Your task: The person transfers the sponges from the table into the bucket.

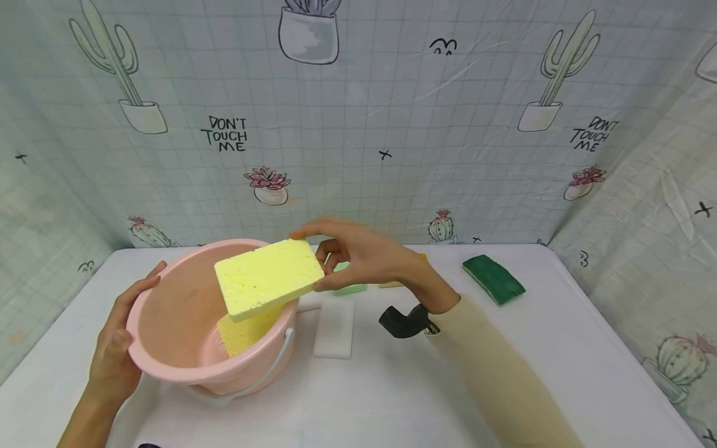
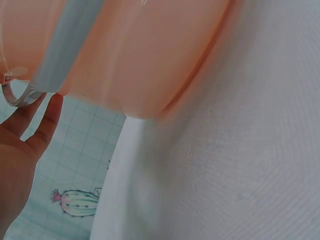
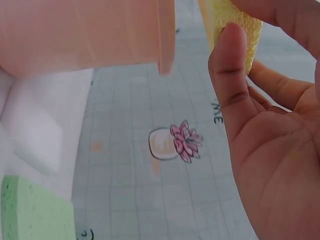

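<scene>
The right hand [image 1: 364,258] covers most of the light green sponge [image 1: 351,287] and an orange-yellow one [image 1: 392,284] at centre frame; the held yellow sponge [image 1: 267,278] overlaps another [image 1: 246,331] inside the pink bucket [image 1: 168,348].

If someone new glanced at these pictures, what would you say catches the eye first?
Most striking is the yellow sponge, pinched at its end by the right hand and held tilted over the pink bucket. A second yellow sponge lies inside that bucket, whose rim the left hand grips at the table's left. Further right, a dark green sponge lies on the white table.
</scene>
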`<state>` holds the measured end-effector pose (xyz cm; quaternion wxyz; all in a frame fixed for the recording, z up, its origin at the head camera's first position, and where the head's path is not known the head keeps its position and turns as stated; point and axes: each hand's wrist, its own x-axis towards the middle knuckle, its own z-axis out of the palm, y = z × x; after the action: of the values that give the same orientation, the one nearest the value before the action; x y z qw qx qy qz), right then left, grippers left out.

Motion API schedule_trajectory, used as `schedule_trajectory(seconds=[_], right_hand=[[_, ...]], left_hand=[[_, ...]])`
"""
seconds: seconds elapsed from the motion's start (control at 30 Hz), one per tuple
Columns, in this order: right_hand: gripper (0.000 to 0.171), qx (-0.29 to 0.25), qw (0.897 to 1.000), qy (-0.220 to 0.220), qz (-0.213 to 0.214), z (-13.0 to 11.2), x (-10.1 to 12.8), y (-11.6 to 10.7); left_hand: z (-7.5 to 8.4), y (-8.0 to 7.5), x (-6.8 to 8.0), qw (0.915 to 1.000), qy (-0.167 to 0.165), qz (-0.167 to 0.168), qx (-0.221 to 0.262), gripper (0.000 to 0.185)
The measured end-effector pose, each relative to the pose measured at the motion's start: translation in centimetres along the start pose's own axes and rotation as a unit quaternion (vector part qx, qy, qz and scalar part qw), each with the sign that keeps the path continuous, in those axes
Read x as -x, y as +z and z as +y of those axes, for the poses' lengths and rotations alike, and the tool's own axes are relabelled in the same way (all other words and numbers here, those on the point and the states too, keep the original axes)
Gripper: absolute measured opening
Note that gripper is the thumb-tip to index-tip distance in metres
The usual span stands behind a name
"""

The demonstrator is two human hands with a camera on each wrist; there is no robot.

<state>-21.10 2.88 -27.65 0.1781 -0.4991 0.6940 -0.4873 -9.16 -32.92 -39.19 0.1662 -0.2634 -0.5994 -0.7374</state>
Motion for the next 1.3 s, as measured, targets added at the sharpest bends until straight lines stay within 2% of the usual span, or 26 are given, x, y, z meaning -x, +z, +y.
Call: schedule_trajectory(seconds=[0.43, 0.63, 0.87, 1.03, 1.3], right_hand=[[0.068, 0.055, 0.996, 0.043, -0.046, -0.7, -4.6, 2.6], [0.067, 0.114, 0.991, 0.062, -0.046, -0.7, -5.9, 3.7], [0.067, 0.169, 0.983, 0.045, -0.060, -0.9, -7.3, 5.1], [0.065, 0.203, 0.976, 0.041, -0.070, -1.2, -7.8, 5.6], [0.062, 0.226, 0.970, 0.045, -0.074, -1.4, -8.5, 6.1]], left_hand=[[0.1, 0.1, 0.2, 0.9996, -0.016, 0.007, -0.024, 0.060], [-0.2, 0.1, 0.0, 0.9999, 0.007, -0.004, -0.009, 0.060], [0.0, 0.1, 0.2, 0.9996, -0.009, 0.004, -0.025, 0.059], [-0.2, 0.1, 0.2, 0.9998, -0.003, -0.005, -0.017, 0.060], [-0.2, 0.0, 0.2, 0.9998, -0.002, -0.008, -0.018, 0.059]])
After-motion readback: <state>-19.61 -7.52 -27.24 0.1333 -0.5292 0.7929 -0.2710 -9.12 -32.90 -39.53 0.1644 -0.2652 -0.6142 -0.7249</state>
